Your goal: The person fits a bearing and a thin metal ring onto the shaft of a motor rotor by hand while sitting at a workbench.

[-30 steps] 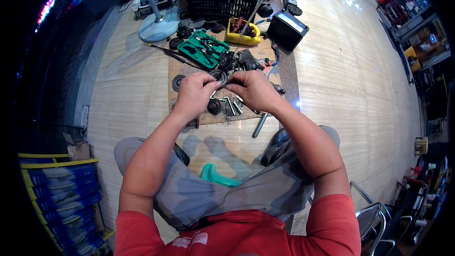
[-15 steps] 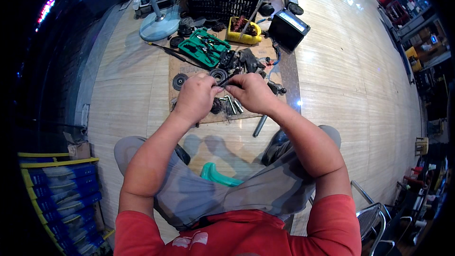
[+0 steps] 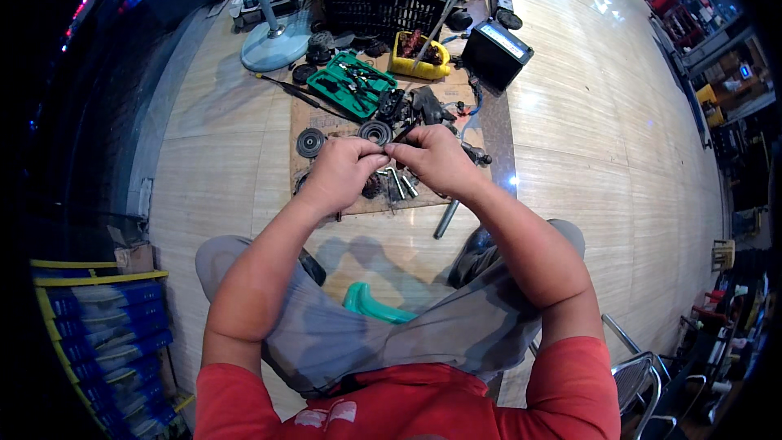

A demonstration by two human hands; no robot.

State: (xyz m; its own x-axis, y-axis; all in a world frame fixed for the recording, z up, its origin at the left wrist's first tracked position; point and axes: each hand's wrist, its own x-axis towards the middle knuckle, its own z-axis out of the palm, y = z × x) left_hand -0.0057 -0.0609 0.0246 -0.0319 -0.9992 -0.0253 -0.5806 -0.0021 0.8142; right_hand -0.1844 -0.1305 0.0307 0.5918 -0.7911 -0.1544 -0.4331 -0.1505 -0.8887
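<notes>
Close together over the cardboard (image 3: 448,163), my left hand (image 3: 338,171) and my right hand (image 3: 436,159) meet at the fingertips. A thin dark rod-like piece (image 3: 402,131) sticks up from the pinched fingers of my right hand. The left thumb and fingers are pressed together at its lower end, and whatever they grip is too small to make out. Just beyond my fingers lies a round dark ring-shaped part (image 3: 375,132). Another dark wheel-like disc (image 3: 310,143) is left of my left hand. Below the fingertips are bright metal hex keys or sockets (image 3: 397,183).
Beyond the hands stand an open green tool case (image 3: 353,85), a yellow cut-open container (image 3: 419,65) of parts, a black battery (image 3: 497,53) and a black crate (image 3: 379,12). A fan base (image 3: 275,47) is far left. A metal tube (image 3: 446,218) lies near my right foot.
My hands have shifted slightly; the dark piece in my right fingers now tilts more upright. Left fingers have straightened a little, with the tips still meeting the right hand's.
</notes>
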